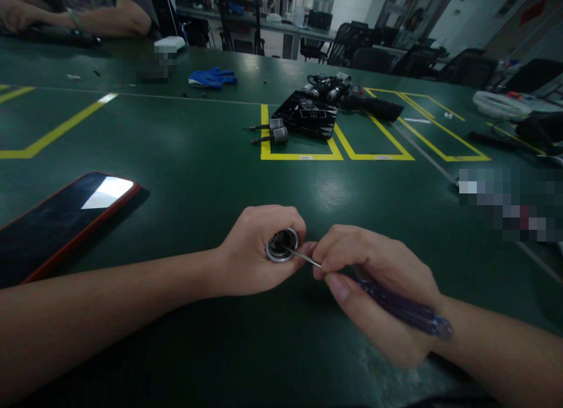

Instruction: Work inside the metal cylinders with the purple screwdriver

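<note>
My left hand (pixel 259 252) is wrapped round a round metal part (pixel 282 245), whose open end with a silver rim and dark inside faces me. In my right hand (pixel 378 279) is a screwdriver with a clear purple handle (pixel 396 305); my fingers pinch it near the shaft. The thin shaft (pixel 308 258) points left, its tip inside the opening of the metal part. Both hands are close together above the green table, and the rest of the metal part is hidden in my left palm.
A phone (pixel 53 220) lies at left on the green table (pixel 185 162). Farther back are a blue glove (pixel 212 78), two motor-like parts (pixel 278 136), a black plastic bag (pixel 308 115) and black tools (pixel 329 87). A person's arms (pixel 88 21) rest at the far left edge.
</note>
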The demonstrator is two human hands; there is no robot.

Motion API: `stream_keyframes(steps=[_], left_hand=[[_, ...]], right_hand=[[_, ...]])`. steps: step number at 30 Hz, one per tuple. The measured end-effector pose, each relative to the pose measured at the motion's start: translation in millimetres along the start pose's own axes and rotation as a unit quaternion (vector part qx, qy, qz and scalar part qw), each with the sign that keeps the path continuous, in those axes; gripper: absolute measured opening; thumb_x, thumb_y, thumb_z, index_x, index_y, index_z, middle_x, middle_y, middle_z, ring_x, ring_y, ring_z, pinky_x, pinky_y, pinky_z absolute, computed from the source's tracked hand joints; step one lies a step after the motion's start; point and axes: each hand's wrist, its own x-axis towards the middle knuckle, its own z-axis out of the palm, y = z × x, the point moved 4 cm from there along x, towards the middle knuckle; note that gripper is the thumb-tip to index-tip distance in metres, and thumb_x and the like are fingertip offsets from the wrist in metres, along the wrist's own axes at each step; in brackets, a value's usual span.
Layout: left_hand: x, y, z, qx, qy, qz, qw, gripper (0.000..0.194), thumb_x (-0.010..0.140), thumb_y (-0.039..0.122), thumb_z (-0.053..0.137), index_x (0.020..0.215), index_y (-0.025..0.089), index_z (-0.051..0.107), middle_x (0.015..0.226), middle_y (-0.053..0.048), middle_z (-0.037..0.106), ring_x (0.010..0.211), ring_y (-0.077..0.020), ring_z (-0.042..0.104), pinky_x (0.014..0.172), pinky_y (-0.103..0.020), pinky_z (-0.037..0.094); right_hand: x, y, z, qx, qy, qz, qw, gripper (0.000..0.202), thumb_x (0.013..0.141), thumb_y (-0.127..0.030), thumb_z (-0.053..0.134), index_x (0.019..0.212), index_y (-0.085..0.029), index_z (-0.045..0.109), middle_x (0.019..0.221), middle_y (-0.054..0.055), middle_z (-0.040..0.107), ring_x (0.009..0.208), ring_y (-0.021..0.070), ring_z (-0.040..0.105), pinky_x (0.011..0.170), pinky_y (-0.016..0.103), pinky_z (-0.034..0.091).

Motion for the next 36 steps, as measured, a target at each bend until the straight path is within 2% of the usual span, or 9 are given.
stream_keyframes(steps=[6,9,13,17,20,23,28,33,36], left_hand=[[-2.0,-1.5,-0.1,0.003,-0.005,-0.018,1.0,0.011,0.072,0.016,0.056,0.062,0.016,0.051,0.059,0.005,0.052,0.053,-0.0061,0.048,0.051,-0.018,0.035],[-2.1,-1.3,0.5,0.001,-0.011,-0.024,1.0,0.012,0.072,0.016,0.056,0.062,0.016,0.05,0.059,0.005,0.052,0.053,-0.0063,0.048,0.051,-0.018,0.036],[-1.4,0.1,0.5,-0.004,-0.006,-0.017,1.0,0.013,0.073,0.018,0.057,0.062,0.015,0.05,0.058,0.004,0.051,0.052,-0.0062,0.047,0.051,-0.018,0.035],[-0.4,0.8,-0.2,-0.002,0.0,-0.012,1.0,0.016,0.074,0.019,0.056,0.06,0.015,0.049,0.056,0.004,0.05,0.051,-0.0061,0.046,0.051,-0.019,0.035],[0.0,0.0,-0.4,-0.001,-0.008,-0.014,1.0,0.015,0.073,0.02,0.056,0.06,0.015,0.05,0.057,0.004,0.05,0.052,-0.0064,0.046,0.051,-0.019,0.035],[-0.3,-1.2,-0.4,0.002,-0.011,-0.017,1.0,0.013,0.073,0.018,0.056,0.062,0.016,0.05,0.058,0.004,0.051,0.053,-0.0064,0.047,0.051,-0.018,0.036],[-1.5,-1.3,0.8,0.01,-0.014,-0.026,1.0,0.012,0.074,0.019,0.054,0.062,0.016,0.05,0.059,0.004,0.053,0.053,-0.0069,0.049,0.051,-0.019,0.036],[-2.3,-1.7,1.2,0.016,-0.015,-0.035,0.999,0.013,0.074,0.02,0.054,0.062,0.016,0.05,0.059,0.004,0.053,0.053,-0.0068,0.048,0.051,-0.019,0.036],[-2.4,-1.4,0.7,0.012,-0.012,-0.029,0.999,0.013,0.074,0.02,0.055,0.062,0.016,0.051,0.058,0.004,0.052,0.052,-0.0067,0.048,0.051,-0.019,0.035]], right_hand=[[-3.2,22.2,-0.2,0.176,0.042,0.145,0.973,0.012,0.077,-0.009,0.045,0.077,-0.02,0.049,0.071,0.001,0.055,0.063,0.0134,0.052,0.052,0.027,0.042],[-2.3,21.0,-0.4,0.163,0.038,0.133,0.977,0.012,0.076,-0.008,0.046,0.076,-0.019,0.05,0.07,0.001,0.055,0.063,0.0137,0.053,0.053,0.027,0.042],[0.5,5.2,-1.7,0.026,0.013,0.032,0.999,0.017,0.073,-0.004,0.043,0.078,-0.017,0.051,0.069,0.003,0.056,0.066,0.0148,0.057,0.059,0.029,0.047],[0.4,-4.8,2.0,-0.051,-0.02,-0.044,0.997,0.017,0.069,-0.002,0.046,0.077,-0.016,0.052,0.069,0.004,0.058,0.067,0.0148,0.058,0.067,0.031,0.05],[-0.4,-1.8,1.6,-0.025,-0.007,-0.018,1.0,0.017,0.071,-0.002,0.045,0.078,-0.017,0.052,0.07,0.003,0.058,0.069,0.0152,0.058,0.066,0.032,0.049],[-2.6,9.5,0.5,0.081,0.016,0.069,0.994,0.016,0.075,-0.005,0.045,0.08,-0.018,0.052,0.072,0.003,0.056,0.068,0.0148,0.055,0.059,0.029,0.044],[-7.0,27.8,2.4,0.272,0.07,0.166,0.945,0.012,0.078,-0.009,0.048,0.08,-0.019,0.053,0.072,0.0,0.054,0.066,0.0136,0.051,0.054,0.026,0.037],[-6.7,30.9,2.6,0.289,0.076,0.187,0.936,0.011,0.078,-0.01,0.048,0.08,-0.019,0.054,0.072,0.0,0.054,0.065,0.0134,0.051,0.053,0.026,0.036],[-4.3,21.8,-0.5,0.213,0.062,0.148,0.964,0.012,0.077,-0.008,0.048,0.079,-0.019,0.053,0.072,0.0,0.053,0.066,0.0135,0.051,0.055,0.027,0.037]])
